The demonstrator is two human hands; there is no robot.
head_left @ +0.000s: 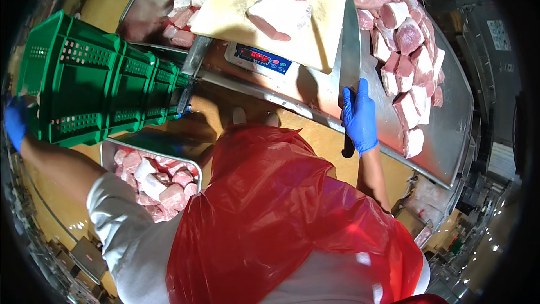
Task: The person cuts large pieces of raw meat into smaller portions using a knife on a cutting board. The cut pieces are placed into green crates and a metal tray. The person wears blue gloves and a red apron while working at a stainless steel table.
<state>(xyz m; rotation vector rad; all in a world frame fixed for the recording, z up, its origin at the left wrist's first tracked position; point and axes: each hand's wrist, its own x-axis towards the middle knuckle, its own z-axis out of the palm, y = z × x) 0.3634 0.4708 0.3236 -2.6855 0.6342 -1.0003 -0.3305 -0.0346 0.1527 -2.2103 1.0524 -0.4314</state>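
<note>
A long steel-bladed butcher knife with a dark handle point(350, 62) is gripped by the blue-gloved right hand point(359, 117), fingers clenched round the handle, blade laid flat on the steel table point(450, 129) beside the pale yellow cutting board point(225, 5). A slab of pink raw pork point(279, 14) lies on the board, which sits on a digital scale point(264, 59). A green perforated plastic crate point(84, 87) is grasped at its far edge by the blue-gloved left hand point(16, 121). Cut pork chunks point(408, 62) are heaped to the right.

Blue gloves, white sleeves, red plastic apron point(281, 214).
</note>
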